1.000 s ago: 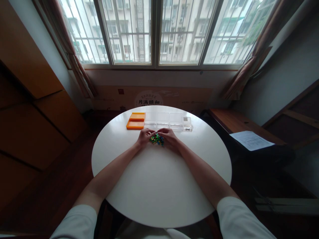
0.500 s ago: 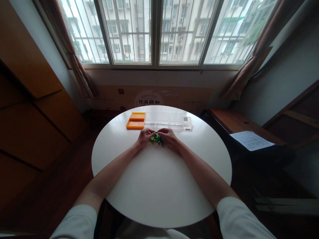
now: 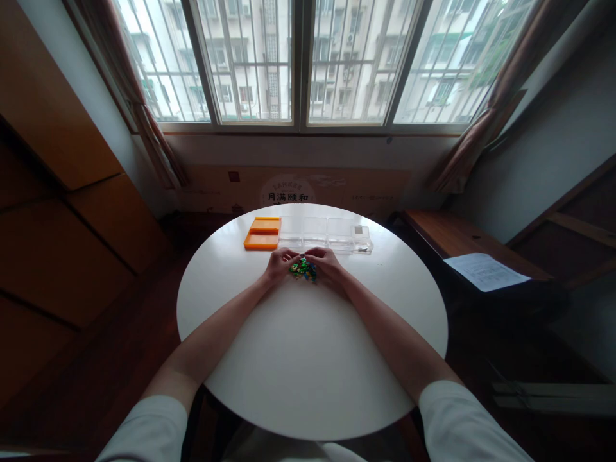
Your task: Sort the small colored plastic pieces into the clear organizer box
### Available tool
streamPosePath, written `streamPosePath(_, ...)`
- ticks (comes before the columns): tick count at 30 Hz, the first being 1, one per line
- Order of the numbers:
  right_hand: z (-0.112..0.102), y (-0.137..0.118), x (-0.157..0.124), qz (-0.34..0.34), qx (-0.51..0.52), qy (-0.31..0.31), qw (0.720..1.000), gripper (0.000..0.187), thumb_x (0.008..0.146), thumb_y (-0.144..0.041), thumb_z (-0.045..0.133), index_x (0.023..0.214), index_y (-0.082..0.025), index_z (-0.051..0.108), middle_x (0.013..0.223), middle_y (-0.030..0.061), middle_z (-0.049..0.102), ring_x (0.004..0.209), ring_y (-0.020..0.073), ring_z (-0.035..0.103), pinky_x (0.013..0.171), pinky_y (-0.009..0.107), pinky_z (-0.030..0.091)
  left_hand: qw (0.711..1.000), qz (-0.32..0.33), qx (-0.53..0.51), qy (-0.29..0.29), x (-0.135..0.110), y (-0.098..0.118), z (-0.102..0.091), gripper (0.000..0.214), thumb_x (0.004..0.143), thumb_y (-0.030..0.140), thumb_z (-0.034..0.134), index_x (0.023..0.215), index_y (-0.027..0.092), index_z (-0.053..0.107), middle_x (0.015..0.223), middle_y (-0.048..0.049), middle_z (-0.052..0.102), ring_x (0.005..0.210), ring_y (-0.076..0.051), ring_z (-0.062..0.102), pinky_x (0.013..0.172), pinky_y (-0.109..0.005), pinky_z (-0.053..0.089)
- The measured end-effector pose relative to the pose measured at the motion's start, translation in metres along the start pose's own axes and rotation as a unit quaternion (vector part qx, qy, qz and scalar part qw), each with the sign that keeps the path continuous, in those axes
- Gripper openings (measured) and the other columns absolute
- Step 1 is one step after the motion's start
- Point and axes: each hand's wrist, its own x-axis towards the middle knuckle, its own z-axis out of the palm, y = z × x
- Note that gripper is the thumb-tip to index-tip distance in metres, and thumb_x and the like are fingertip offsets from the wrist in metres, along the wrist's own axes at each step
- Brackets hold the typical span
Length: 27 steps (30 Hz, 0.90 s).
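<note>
In the head view, a round white surface point(image 3: 308, 359) with a smooth, faintly glossy finish stood below a barred window point(image 3: 255, 64). The left hand point(image 3: 282, 264) and the right hand point(image 3: 326, 262) met beyond its middle, their fingers bent and drawn narrow, tips nearly touching around a tiny piece point(image 3: 302, 256); it looked dark and pale, but its shape was too small to make out. Just under the fingertips, on the surface, lay a loose pile of small pieces point(image 3: 303, 271), green, blue and yellowish, hard-edged and jumbled.

Beyond the left hand sat an orange tray point(image 3: 261, 248), rectangular, its raised rims split by a crossbar. Beside it ran a row of clear plastic boxes point(image 3: 315, 243), squarish and see-through, ending at the right in a smaller clear case point(image 3: 362, 245) with something small and greyish inside. Well apart to the right, a flat white paper sheet point(image 3: 487, 272) with faint print overlapped a brown wooden board point(image 3: 445, 231). Gathered cloth curtains point(image 3: 149, 128) hung in soft folds beside the window.
</note>
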Motion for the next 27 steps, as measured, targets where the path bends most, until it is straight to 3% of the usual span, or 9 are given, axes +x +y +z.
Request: streamPosePath(27,0.0012,-0.0063,-0.0025,0.004,-0.01,-0.002,1.0,0.034,0.055,-0.041,0.075,0.075,-0.014,0.069,0.071,0.0043,0.066,0.065,0.0152,0.058,0.064,0.029,0.044,1.0,0.016,0.005,-0.019,0.0001,-0.0005,-0.0016,0.029,0.071,0.041,0.066,0.082,0.013,0.07,0.077,-0.0061,0.067,0.063,-0.013,0.059,0.057,-0.025,0.05)
